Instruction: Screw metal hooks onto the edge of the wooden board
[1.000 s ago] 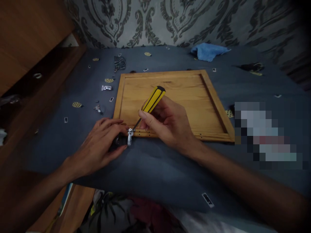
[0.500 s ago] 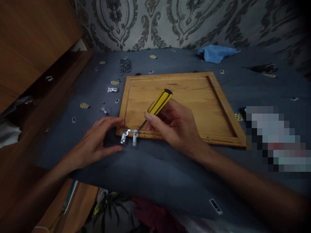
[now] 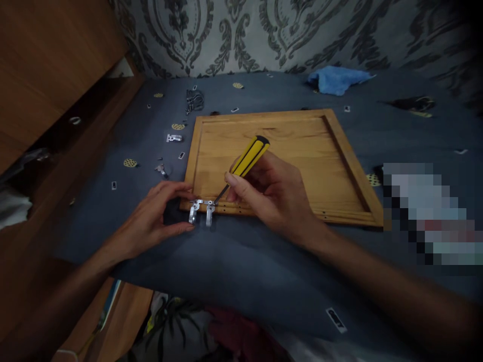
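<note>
A framed wooden panel (image 3: 294, 151) lies flat on a blue-grey cloth. At its near left corner sits a small silver metal bracket (image 3: 202, 210) with two tabs hanging over the edge. My right hand (image 3: 271, 193) is closed round a yellow-and-black screwdriver (image 3: 245, 161), whose tip rests on the bracket. My left hand (image 3: 153, 221) curls beside the bracket, thumb and fingertips pinching its left end against the panel's corner.
Loose metal fittings (image 3: 173, 138), small screws and round yellow perforated discs (image 3: 130, 163) are scattered on the cloth left of the panel. A blue rag (image 3: 335, 80) lies at the back. Wooden furniture (image 3: 56, 75) stands at the left; patterned wallpaper is behind.
My left hand drew back off the bracket, uncovering both tabs, then closed in to pinch its left end. The screwdriver stays on the bracket. The view shifted slightly.
</note>
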Demonstrator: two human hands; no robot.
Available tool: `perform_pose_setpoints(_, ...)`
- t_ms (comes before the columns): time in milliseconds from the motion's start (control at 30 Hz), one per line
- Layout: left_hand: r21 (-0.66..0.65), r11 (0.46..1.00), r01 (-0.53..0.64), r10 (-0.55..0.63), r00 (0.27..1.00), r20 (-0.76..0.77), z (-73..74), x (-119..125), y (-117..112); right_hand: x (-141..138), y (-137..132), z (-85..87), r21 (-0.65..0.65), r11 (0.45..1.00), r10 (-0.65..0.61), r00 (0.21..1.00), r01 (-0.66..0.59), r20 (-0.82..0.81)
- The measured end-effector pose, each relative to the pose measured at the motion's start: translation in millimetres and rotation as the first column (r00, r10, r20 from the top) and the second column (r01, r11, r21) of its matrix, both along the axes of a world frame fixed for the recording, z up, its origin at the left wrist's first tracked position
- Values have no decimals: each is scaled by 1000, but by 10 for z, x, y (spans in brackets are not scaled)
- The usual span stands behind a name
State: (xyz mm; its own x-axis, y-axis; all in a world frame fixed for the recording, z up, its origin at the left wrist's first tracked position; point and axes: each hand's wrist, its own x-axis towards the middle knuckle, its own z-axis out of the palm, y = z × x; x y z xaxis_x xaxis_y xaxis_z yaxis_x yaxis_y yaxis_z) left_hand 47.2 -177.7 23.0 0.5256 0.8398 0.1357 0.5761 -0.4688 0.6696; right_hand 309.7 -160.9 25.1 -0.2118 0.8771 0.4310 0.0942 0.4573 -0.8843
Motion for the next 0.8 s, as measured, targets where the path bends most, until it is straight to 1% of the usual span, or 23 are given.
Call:
perform_pose_setpoints(233, 14, 1000, 10, -10, 999, -32, -10, -16, 10, -7, -10, 6, 4, 1000, -9, 1000, 9, 15)
perform_pose_setpoints(333, 45, 999, 20, -18, 999, -48, 11, -7, 15, -10, -10, 0, 1, 1000, -10, 1000, 10, 10)
perform_pose_setpoints(433, 52, 998, 28, -25, 998, -51, 56, 58, 28, -14, -10, 2, 12, 1000, -5, 1000, 6, -5)
perform_pose_setpoints(533, 59, 996, 72, -68, 995, -71, 98, 162, 52, -21, -11, 3, 5, 1000, -5, 1000, 5, -17)
perform_pose_setpoints(633, 79, 990, 114, -106, 989, -100, 98, 246, 75, -26, -11, -2, 5, 1000, -13, 1000, 13, -18)
perform_pose_setpoints(800, 36, 997, 75, -71, 993, -94, 50, 280, 81, -20, -13, -3, 18, 1000, -8, 1000, 8, -8)
